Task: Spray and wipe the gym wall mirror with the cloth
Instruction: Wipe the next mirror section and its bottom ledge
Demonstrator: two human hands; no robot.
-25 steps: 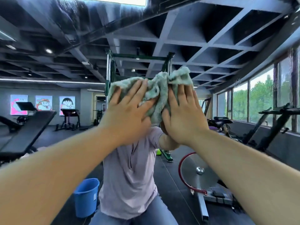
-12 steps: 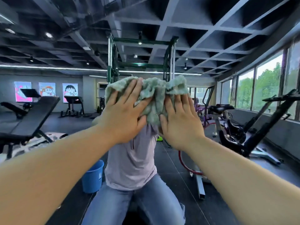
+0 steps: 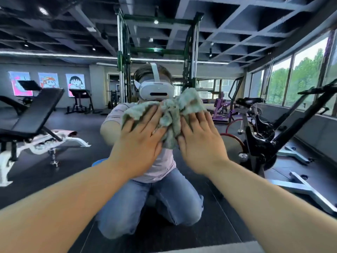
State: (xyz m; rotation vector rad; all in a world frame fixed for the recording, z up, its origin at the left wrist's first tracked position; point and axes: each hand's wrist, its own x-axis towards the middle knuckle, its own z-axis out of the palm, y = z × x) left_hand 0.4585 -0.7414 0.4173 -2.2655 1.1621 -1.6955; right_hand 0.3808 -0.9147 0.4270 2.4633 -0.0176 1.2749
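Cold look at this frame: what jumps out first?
Dead centre, the left hand and right hand press a crumpled pale green terry cloth flat against the wall mirror. Just above the cloth, the reflected white head-mounted headset stands out; a black exercise bike fills the right side.

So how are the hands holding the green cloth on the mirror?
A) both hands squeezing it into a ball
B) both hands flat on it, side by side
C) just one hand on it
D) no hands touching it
B: the left hand and the right hand both press the green cloth against the mirror with straight fingers.
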